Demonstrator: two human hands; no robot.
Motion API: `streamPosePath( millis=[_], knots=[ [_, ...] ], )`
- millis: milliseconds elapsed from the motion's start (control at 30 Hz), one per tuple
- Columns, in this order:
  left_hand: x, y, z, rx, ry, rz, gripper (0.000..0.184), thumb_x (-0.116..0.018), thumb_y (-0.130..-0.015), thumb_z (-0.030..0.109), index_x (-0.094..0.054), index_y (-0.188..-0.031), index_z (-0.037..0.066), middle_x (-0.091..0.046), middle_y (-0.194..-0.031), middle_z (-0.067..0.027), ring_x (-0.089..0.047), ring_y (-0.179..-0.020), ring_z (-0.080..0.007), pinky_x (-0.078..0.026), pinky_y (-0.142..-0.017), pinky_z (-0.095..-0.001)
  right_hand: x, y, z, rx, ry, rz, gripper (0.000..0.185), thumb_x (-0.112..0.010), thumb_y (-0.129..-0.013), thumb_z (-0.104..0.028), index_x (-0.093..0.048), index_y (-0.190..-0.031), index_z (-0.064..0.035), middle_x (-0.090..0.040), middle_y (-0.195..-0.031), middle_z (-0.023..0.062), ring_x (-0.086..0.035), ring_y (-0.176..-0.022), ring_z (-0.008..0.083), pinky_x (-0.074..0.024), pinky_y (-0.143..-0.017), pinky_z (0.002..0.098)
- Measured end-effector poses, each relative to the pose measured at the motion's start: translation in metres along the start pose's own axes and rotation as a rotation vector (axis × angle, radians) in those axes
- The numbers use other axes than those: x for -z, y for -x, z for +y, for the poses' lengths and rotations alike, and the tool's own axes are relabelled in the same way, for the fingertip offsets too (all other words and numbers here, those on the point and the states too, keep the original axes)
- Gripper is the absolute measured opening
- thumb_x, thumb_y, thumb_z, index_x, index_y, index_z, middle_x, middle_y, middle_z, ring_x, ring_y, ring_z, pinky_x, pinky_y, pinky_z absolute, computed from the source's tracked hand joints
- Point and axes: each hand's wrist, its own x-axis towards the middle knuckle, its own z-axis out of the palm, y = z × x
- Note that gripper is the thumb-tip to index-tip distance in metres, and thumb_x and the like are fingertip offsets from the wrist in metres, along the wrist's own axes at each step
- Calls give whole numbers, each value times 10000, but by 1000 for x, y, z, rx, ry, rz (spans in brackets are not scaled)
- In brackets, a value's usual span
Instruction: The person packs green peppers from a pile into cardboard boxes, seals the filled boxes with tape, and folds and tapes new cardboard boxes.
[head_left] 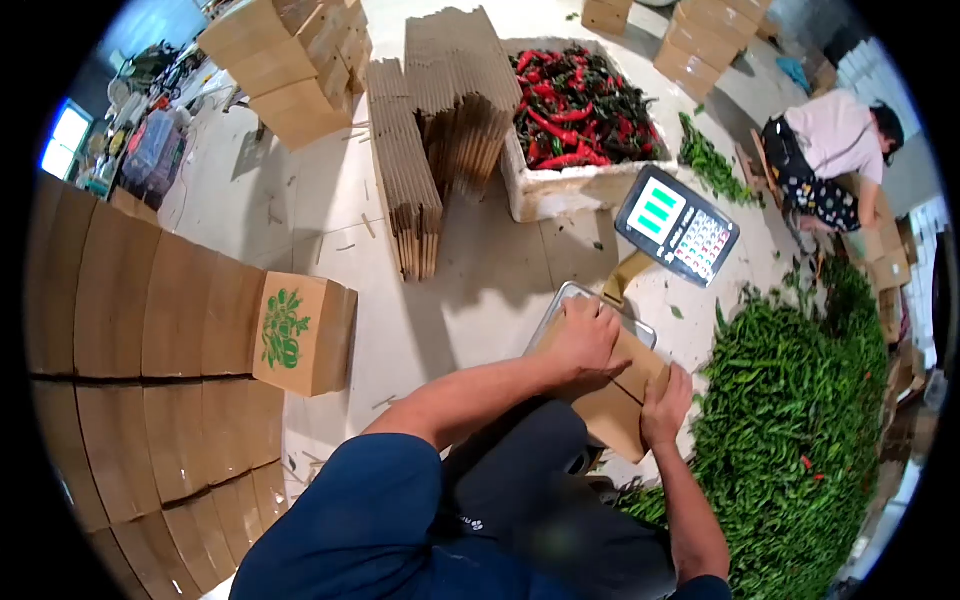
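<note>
The carton (610, 415) sits on the metal pan (641, 333) of a scale, covering most of it; the pan's far edge and far right corner show beyond the cardboard. Its top flaps lie nearly closed, with a dark seam between them. The left hand (583, 340) rests over the carton's top toward the pan's far edge, fingers bent; how far its grip closes I cannot tell. The right hand (667, 408) is curled against the carton's right edge, its grip holding the cardboard there.

Past the pan's far right corner, a post carries the lit display (677, 225), tilted, with a keypad beside its screen. Right of the scale, a broad heap of green peppers (785, 430) covers the floor (400, 325). Beyond the pan's far edge stands a white foam box (590, 185) full of red peppers (565, 125) and darker ones, with flattened cardboard (455, 60) upright just beside it. Stacked boxes (170, 310) line the left, one bearing a green print. Another person (835, 140) bends forward beyond the heap.
</note>
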Motion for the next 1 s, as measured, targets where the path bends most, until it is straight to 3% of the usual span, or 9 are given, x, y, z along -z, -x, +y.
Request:
streamPosePath(
  millis=[167, 267, 367, 467, 567, 700, 867, 1000],
  knots=[
    [22, 1, 24, 129, -80, -91, 792, -538, -862, 656, -608, -1204, -55, -604, -1195, -195, -464, -1268, -376, -226, -1012, -715, -3, 4, 2, 7, -9, 86, 556, -620, -947, -322, -482, -1361, 24, -469, -1391, 235, -392, -1334, 422, -300, -1126, 508],
    [11, -1, 33, 82, -199, 52, 754, -529, -871, 655, -625, -1119, -50, -610, -1112, -195, -528, -1148, -350, -254, -1048, -650, 0, -1, 4, -17, -155, 31, 540, -624, -943, -294, -485, -1348, 35, -479, -1367, 236, -403, -1314, 416, -303, -1129, 498],
    [-13, -11, 31, -53, -87, -33, 769, -525, -873, 654, -621, -1118, -69, -613, -1094, -214, -531, -1150, -353, -266, -1079, -570, -6, 0, 17, -11, -156, 50, 524, -620, -953, -279, -482, -1336, 50, -488, -1341, 242, -429, -1289, 402, -327, -1120, 468],
    [-12, -13, 41, -109, -29, -82, 746, -523, -880, 636, -618, -1133, -60, -616, -1090, -227, -542, -1143, -351, -275, -1095, -513, -14, 7, 24, -211, -398, 153, 564, -590, -982, -306, -443, -1376, 71, -477, -1371, 259, -446, -1294, 386, -342, -1113, 437],
    [-9, -10, 41, -126, 3, -59, 749, -523, -876, 646, -612, -1147, -47, -622, -1121, -221, -555, -1137, -340, -268, -1098, -514, -18, 5, 31, -353, -500, 89, 631, -545, -1010, -351, -378, -1425, 94, -443, -1422, 278, -448, -1309, 378, -351, -1108, 410],
    [-25, -10, 39, -142, -44, -39, 768, -513, -876, 663, -604, -1182, -35, -624, -1169, -197, -549, -1165, -324, -266, -1100, -522, -13, 3, 28, -364, -514, 35, 694, -473, -1033, -443, -340, -1442, 101, -464, -1411, 278, -478, -1283, 362, -367, -1084, 404],
    [-31, -10, 38, -109, -36, -49, 792, -511, -873, 672, -597, -1233, -28, -618, -1208, -182, -537, -1198, -317, -258, -1109, -531, -11, 0, 32, -378, -337, -14, 700, -423, -1037, -480, -339, -1448, 81, -462, -1409, 288, -499, -1251, 389, -387, -1061, 425],
    [-36, -11, 35, -84, 50, 49, 649, -535, -881, 619, -696, -1030, 8, -660, -1034, -124, -580, -1056, -266, -317, -1052, -460, -21, 1, 50, -368, -272, -26, 702, -367, -1048, -490, -309, -1481, 58, -433, -1444, 297, -489, -1271, 422, -380, -1070, 443]
  ],
)
